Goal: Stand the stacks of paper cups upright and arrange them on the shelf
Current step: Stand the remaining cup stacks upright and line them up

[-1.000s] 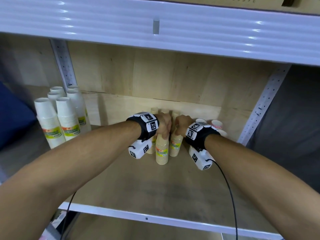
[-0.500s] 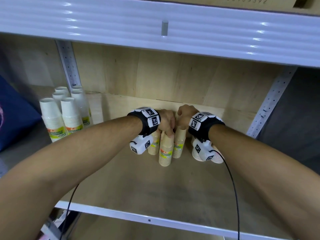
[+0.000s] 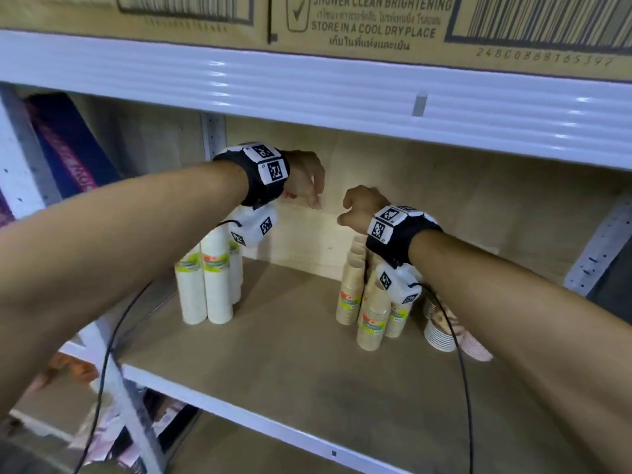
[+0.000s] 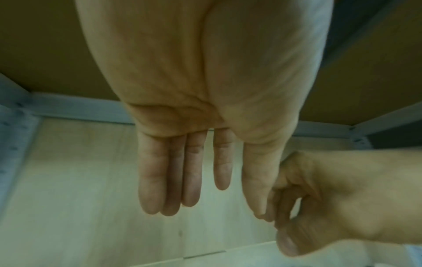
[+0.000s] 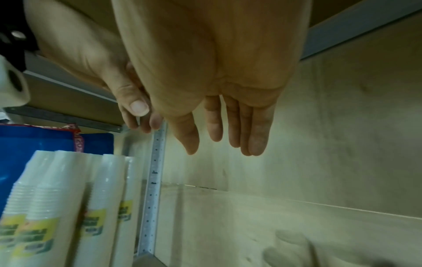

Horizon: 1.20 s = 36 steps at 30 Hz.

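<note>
Three upright stacks of brown paper cups [image 3: 372, 319] stand together on the wooden shelf [image 3: 273, 371], right of centre. Upright white cup stacks [image 3: 205, 285] stand at the shelf's left end, also in the right wrist view as white cup stacks [image 5: 68, 207]. My left hand [image 3: 314, 200] hangs in the air above and left of the brown stacks, fingers straight, holding nothing [image 4: 219, 207]. My right hand [image 3: 345, 213] hovers just above the brown stacks, fingers relaxed and empty [image 5: 221, 150]. My right wrist hides the tops of the brown stacks.
Patterned cup stacks [image 3: 441, 333] lie on their side at the right, partly under my right forearm. A white shelf beam [image 3: 342, 97] runs low overhead with a cardboard box [image 3: 376, 22] on it. A blue package [image 5: 45, 140] sits beyond the left upright.
Both hands have let go of the brown stacks and risen above them; the left hand has moved up and to the left. The brown stacks stay upright.
</note>
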Tool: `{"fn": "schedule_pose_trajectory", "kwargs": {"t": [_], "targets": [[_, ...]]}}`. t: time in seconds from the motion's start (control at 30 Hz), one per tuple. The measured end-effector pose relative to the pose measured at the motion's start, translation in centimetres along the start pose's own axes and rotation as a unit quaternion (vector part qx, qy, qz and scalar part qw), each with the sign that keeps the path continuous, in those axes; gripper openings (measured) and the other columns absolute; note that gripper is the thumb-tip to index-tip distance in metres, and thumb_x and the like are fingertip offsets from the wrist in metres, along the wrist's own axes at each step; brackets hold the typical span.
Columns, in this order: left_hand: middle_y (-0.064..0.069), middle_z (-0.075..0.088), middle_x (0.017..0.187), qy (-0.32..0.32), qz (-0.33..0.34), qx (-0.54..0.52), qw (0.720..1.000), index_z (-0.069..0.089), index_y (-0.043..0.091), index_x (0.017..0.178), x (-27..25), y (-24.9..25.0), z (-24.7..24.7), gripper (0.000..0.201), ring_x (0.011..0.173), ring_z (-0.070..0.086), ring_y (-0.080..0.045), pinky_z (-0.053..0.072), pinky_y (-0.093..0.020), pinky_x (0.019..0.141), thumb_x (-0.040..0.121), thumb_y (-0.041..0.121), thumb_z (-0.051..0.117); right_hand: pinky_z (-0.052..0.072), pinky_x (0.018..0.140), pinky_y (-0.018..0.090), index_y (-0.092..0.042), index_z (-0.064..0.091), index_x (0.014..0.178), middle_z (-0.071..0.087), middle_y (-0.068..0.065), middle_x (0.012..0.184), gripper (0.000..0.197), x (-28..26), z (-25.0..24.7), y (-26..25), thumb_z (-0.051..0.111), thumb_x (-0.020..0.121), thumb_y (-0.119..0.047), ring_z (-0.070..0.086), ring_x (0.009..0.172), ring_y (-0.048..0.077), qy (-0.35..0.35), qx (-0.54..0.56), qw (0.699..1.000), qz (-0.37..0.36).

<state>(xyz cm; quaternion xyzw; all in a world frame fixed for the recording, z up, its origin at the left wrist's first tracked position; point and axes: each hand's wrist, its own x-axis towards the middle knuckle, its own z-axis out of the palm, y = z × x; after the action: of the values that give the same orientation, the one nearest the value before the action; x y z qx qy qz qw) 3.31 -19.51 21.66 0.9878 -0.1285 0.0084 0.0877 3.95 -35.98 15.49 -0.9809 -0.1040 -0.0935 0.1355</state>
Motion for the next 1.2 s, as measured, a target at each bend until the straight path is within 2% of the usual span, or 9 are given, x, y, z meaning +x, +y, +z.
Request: {"fn": "schedule_pose_trajectory", "kwargs": {"t": [0.13, 0.3, 0.43, 0.53, 0.6, 0.67, 0.9, 1.03, 1.2], "targets": [[-0.009, 0.066, 0.107, 0.035, -0.041, 0.015, 0.998, 0.066, 0.019, 0.115, -1.7, -4.2, -2.7, 0.039, 0.082, 0.061, -0.023, 0.052, -0.031, 0.073, 0.08, 0.032, 0.078, 0.051, 0.084, 0.033, -0.009, 0.06, 0.115, 0.059, 0.008, 0.116, 0.036, 0.8, 0.6, -4.2, 0.065, 0.083, -0.025, 0.058, 0.105, 0.027, -0.005, 0.012, 0.999, -0.041], [-0.003, 0.064, 0.107, 0.06, -0.085, 0.036, 0.994, 0.068, 0.017, 0.115, -3.8, -9.5, -4.1, 0.039, 0.091, 0.057, -0.02, 0.045, -0.027, 0.077, 0.08, 0.035, 0.078, 0.051, 0.074, 0.03, -0.01, 0.06, 0.108, 0.061, 0.008, 0.108, 0.029, 1.1, 1.8, -9.6, 0.062, 0.084, -0.026, 0.061, 0.089, 0.027, -0.001, 0.044, 0.995, -0.091], [-0.001, 0.059, 0.121, 0.074, -0.118, 0.044, 0.989, 0.07, 0.014, 0.113, -5.7, -13.0, -3.9, 0.034, 0.098, 0.053, -0.017, 0.04, -0.024, 0.08, 0.084, 0.032, 0.074, 0.051, 0.076, 0.03, -0.012, 0.06, 0.109, 0.061, 0.009, 0.111, 0.031, 1.1, 2.9, -13.4, 0.063, 0.084, -0.029, 0.06, 0.093, 0.028, -0.003, 0.059, 0.99, -0.131], [0.0, 0.056, 0.119, 0.073, -0.151, 0.026, 0.986, 0.071, 0.014, 0.109, -6.9, -15.0, -3.5, 0.03, 0.099, 0.055, -0.02, 0.048, -0.03, 0.084, 0.083, 0.028, 0.075, 0.046, 0.071, 0.026, -0.013, 0.059, 0.105, 0.063, 0.009, 0.111, 0.025, 1.1, 3.6, -15.8, 0.064, 0.086, -0.029, 0.06, 0.089, 0.026, -0.01, 0.085, 0.984, -0.154], [0.002, 0.054, 0.115, 0.071, -0.166, 0.013, 0.983, 0.072, 0.017, 0.103, -7.5, -16.1, -3.0, 0.027, 0.098, 0.059, -0.022, 0.055, -0.036, 0.086, 0.079, 0.03, 0.078, 0.049, 0.076, 0.026, -0.013, 0.06, 0.107, 0.064, 0.007, 0.115, 0.029, 1.3, 4.2, -17.1, 0.065, 0.085, -0.032, 0.062, 0.095, 0.026, -0.013, 0.102, 0.982, -0.158], [0.001, 0.058, 0.112, 0.063, -0.174, 0.006, 0.983, 0.073, 0.021, 0.096, -8.1, -16.7, -2.4, 0.023, 0.092, 0.062, -0.022, 0.058, -0.038, 0.08, 0.076, 0.031, 0.078, 0.053, 0.084, 0.032, -0.014, 0.061, 0.106, 0.064, 0.007, 0.118, 0.033, 1.4, 4.8, -18.0, 0.066, 0.083, -0.036, 0.063, 0.1, 0.028, -0.016, 0.112, 0.981, -0.159], [-0.011, 0.065, 0.105, 0.028, -0.176, -0.056, 0.982, 0.068, 0.018, 0.109, -8.7, -17.7, -0.1, 0.031, 0.072, 0.062, -0.024, 0.056, -0.032, 0.064, 0.08, 0.025, 0.077, 0.041, 0.064, 0.026, -0.019, 0.053, 0.089, 0.059, 0.003, 0.091, 0.018, 1.8, 6.6, -19.6, 0.064, 0.083, -0.032, 0.061, 0.086, 0.026, -0.032, 0.113, 0.98, -0.162], [-0.008, 0.063, 0.109, 0.022, -0.172, -0.051, 0.983, 0.068, 0.018, 0.11, -8.6, -17.9, 0.6, 0.03, 0.078, 0.065, -0.026, 0.055, -0.032, 0.062, 0.081, 0.021, 0.077, 0.038, 0.068, 0.026, -0.015, 0.059, 0.111, 0.05, -0.001, 0.096, 0.03, 2.0, 6.8, -19.8, 0.067, 0.085, -0.029, 0.051, 0.084, 0.021, -0.04, 0.124, 0.977, -0.168], [-0.012, 0.058, 0.117, 0.011, -0.169, -0.071, 0.983, 0.062, 0.014, 0.115, -8.5, -18.1, 1.0, 0.035, 0.093, 0.067, -0.034, 0.059, -0.037, 0.069, 0.083, 0.017, 0.076, 0.033, 0.052, 0.022, -0.009, 0.056, 0.123, 0.05, -0.001, 0.096, 0.042, 2.3, 6.7, -19.9, 0.069, 0.084, -0.022, 0.05, 0.085, 0.02, -0.051, 0.123, 0.976, -0.174]]}}
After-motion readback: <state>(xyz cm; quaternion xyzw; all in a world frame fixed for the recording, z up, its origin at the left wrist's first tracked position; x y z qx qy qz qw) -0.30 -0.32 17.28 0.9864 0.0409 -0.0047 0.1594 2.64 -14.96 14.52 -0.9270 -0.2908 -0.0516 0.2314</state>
